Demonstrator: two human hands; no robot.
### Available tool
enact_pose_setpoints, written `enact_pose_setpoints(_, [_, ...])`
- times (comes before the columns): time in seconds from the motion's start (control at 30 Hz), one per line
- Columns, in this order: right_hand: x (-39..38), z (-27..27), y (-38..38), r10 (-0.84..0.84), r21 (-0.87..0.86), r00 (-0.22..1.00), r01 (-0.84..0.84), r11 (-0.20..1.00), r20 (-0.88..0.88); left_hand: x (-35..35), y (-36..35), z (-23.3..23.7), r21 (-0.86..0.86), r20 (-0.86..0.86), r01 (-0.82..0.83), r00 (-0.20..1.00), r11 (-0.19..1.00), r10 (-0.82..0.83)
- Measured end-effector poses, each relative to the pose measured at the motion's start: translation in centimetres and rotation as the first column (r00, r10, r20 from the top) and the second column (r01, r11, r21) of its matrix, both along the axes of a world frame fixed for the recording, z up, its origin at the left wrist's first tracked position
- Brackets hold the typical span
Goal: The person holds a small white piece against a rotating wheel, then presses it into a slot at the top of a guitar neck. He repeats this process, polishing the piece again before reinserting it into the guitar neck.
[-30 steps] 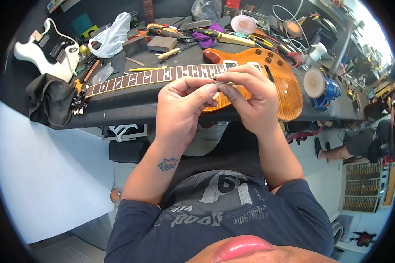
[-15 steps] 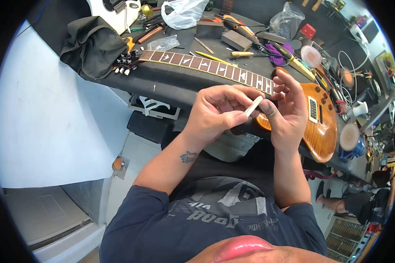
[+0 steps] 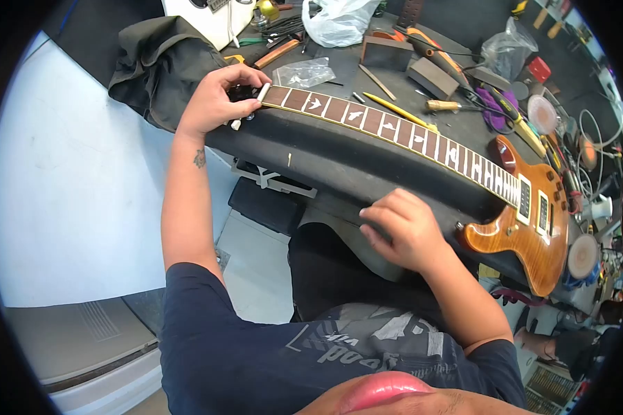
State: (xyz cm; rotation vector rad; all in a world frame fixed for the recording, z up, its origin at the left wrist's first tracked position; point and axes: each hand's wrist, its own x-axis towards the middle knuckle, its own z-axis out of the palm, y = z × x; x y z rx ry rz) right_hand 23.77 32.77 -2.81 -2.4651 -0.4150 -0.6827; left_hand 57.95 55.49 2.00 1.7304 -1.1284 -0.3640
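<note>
An electric guitar with an amber flamed body (image 3: 529,250) lies across the bench, and its bird-inlaid fretboard (image 3: 372,119) runs to the left. At the headstock end, my left hand (image 3: 218,102) pinches a small whitish guitar nut (image 3: 264,92) between thumb and fingers. The nut sits crosswise at the end of the fretboard. Most of the headstock is hidden behind that hand; a few pale tuner buttons (image 3: 236,125) show below it. My right hand (image 3: 407,229) hovers in front of the bench edge, below the neck, its fingers loosely bent and the thumb apart, with nothing visible in it.
Behind the neck lie a yellow pencil-like tool (image 3: 398,111), dark blocks (image 3: 432,77), a wooden-handled tool (image 3: 443,105) and a plastic bag (image 3: 339,24). A dark cloth (image 3: 163,66) is bunched at the left. Cables and more tools crowd the right side.
My left hand has moved left and away from me, carrying the nut from mid-air to the fretboard's end. My right hand has let go of the nut and dropped lower. The view has shifted.
</note>
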Motion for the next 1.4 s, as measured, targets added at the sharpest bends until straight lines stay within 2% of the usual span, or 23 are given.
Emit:
enact_pose_setpoints(0.13, [1.2, -0.2, 0.3, -0.046, 0.036, 0.999, 0.046, 0.998, -0.015, 1.5, -0.4, -1.2, -0.084, 0.178, 0.077, 0.982, 0.993, -0.061])
enact_pose_setpoints(0.43, [2.0, -0.9, 0.5, -0.120, 0.042, 0.991, 0.122, 0.992, -0.063, 3.3, -0.5, -1.8, -0.087, 0.314, 0.216, 0.932, 0.973, -0.179])
enact_pose_setpoints(0.57, [2.2, -1.2, 0.5, -0.128, 0.039, 0.991, 0.130, 0.991, -0.046, 3.3, -0.5, -2.0, -0.097, 0.388, 0.232, 0.905, 0.968, -0.178])
enact_pose_setpoints(1.2, [2.7, -1.3, 0.9, -0.162, 0.056, 0.986, 0.165, 0.985, -0.049, 4.0, -0.6, -3.1, -0.099, 0.422, 0.271, 0.883, 0.957, -0.206])
enact_pose_setpoints(1.3, [2.7, -1.3, 1.0, -0.164, 0.057, 0.985, 0.166, 0.984, -0.050, 3.9, -0.6, -3.2, -0.092, 0.383, 0.261, 0.900, 0.961, -0.208])
enact_pose_setpoints(1.4, [2.8, -1.2, 1.0, -0.161, 0.057, 0.986, 0.164, 0.985, -0.048, 4.1, -1.0, -3.1, -0.141, 0.443, 0.325, 0.865, 0.935, -0.235])
